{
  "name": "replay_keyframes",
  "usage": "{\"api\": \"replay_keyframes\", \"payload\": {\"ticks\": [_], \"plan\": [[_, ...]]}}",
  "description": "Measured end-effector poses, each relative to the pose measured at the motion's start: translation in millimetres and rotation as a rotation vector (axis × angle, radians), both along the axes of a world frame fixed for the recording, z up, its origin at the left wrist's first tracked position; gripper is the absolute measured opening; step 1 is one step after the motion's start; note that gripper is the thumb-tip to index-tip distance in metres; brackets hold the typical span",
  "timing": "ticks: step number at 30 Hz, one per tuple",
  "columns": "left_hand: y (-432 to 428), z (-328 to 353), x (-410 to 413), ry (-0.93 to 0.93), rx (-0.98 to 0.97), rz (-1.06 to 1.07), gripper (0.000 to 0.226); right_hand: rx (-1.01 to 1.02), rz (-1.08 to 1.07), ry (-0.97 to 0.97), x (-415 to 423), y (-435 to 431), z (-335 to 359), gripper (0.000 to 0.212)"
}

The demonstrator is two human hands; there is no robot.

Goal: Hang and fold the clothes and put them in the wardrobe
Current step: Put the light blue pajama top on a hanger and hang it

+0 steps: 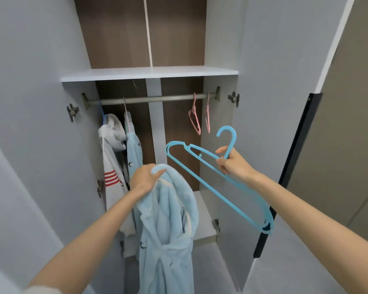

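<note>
**Robe held high by the collar, hanger ready beside it**

Robe [168, 225], pale blue and fleecy, hangs full length in front of the open wardrobe [149, 74], not yet inside it. The left hand [143, 177] bunches the fabric at the neckline, fingers curled over the top with the thumb across the front. Holding it there lets the body drop straight and leaves the collar open, which is probably meant to give the hanger a way in. The left forearm reaches forward and upward, wrist bent slightly inward.

The right hand [232, 161] grips the blue hanger [267, 227] at the base of its hook, fingers wrapped round it. The hanger slants, its far shoulder pointing towards the robe and its near shoulder dropping towards the person. Hanger and robe are near each other but apart.

Behind them, the rail [157, 99] carries a white garment with red stripes [112, 158] and another blue garment [134, 149] at its left end. Two pink hangers [194, 119] hang bare towards its right end, with free rail between the two groups.
</note>
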State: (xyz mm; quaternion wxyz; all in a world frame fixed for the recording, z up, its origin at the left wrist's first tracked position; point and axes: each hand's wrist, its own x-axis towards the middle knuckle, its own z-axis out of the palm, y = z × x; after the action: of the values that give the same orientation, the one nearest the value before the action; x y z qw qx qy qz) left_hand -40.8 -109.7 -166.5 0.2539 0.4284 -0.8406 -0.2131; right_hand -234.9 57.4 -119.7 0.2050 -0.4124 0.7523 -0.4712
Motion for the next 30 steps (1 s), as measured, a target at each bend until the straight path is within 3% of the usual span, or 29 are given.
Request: {"api": "replay_keyframes", "payload": {"ticks": [1,5,11,17,25,30], "plan": [[7,-1,3,-0.004,0.010,0.004,0.038,0.012,-0.015,0.057,4,11,1,0.006],[34,-7,10,-0.011,0.040,0.032,0.041,0.017,-0.055,0.153,13,60,8,0.036],[90,-18,5,0.021,0.126,0.079,0.037,0.137,-0.081,0.188,10,150,-1,0.040],[156,-18,-1,-0.002,0.055,0.034,0.030,0.248,-0.015,0.201,23,221,-22,0.044],[221,17,-1,0.066,-0.043,-0.071,0.036,0.200,0.031,0.152,65,240,-33,0.039],[247,50,5,0.286,0.102,-0.232,0.026,0.193,-0.021,0.280,80,232,-38,0.042]]}}
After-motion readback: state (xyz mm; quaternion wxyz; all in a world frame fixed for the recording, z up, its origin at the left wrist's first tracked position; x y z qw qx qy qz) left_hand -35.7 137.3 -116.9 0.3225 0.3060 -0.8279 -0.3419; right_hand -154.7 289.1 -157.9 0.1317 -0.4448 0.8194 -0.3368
